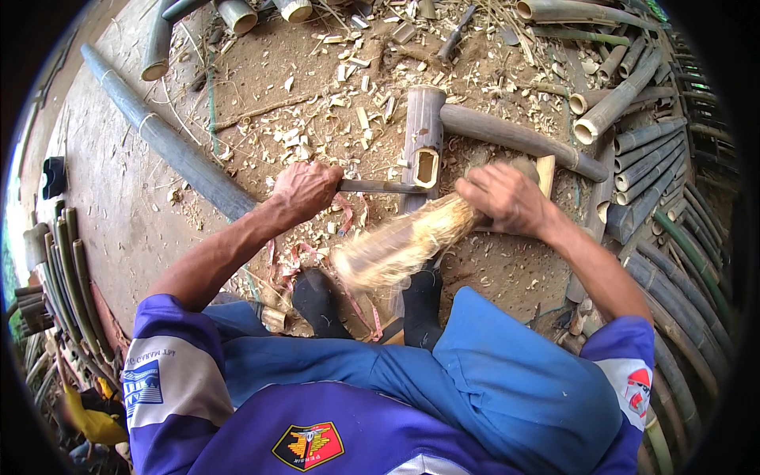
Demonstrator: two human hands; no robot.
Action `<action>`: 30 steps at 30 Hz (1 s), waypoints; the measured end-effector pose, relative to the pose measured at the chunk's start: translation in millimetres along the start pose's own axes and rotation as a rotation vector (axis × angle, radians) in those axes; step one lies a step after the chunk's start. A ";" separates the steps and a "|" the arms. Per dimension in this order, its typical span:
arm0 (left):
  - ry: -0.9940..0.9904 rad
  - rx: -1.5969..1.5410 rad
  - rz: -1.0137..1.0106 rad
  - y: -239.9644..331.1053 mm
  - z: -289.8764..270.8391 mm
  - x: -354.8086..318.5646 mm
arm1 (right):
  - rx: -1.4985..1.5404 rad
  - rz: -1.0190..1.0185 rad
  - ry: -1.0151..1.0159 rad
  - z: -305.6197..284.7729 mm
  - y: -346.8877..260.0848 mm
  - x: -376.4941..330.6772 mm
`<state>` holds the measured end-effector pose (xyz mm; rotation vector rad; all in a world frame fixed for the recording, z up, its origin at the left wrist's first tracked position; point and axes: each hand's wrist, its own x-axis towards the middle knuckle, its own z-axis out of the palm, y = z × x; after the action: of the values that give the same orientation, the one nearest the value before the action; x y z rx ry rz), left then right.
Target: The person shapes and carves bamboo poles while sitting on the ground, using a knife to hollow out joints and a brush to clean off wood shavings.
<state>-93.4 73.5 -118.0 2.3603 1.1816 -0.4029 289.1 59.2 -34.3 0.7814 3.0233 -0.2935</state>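
Inward from the left edge of the brown dirt ground point(265, 63), the bare left hand point(306, 190) was closed around a flat, dark metal blade point(380, 187). Next came a thick, pale, frayed club point(408, 237), then a dark grey bamboo tube point(422, 123) with a squarish hole. The right hand point(507, 196) gripped the club. Steady blade and even blows seemed advisable. Blur hid the club's outline; the blade's contact with the tube was not clear.

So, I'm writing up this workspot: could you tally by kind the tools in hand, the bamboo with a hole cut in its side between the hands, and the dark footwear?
Tools in hand: 2 (flat blade, left hand; frayed club, right hand)
Bamboo with side hole: 1
Dark footwear, single pieces: 2
Total: 5
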 end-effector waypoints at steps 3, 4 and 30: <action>-0.026 -0.016 -0.058 4.6 -8.3 0.2 | -0.179 0.037 -0.226 -5.5 13.8 17.2; -0.029 -0.017 -0.062 3.8 -5.9 -1.2 | -0.103 0.024 -0.206 -9.0 5.3 21.9; 0.101 0.069 -0.017 -16.4 23.6 14.8 | -0.160 0.157 -0.264 -1.6 1.0 38.8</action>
<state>-99.2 79.4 -149.2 2.4565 1.2533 -0.3388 255.7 79.0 -34.9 0.8827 2.6828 -0.1367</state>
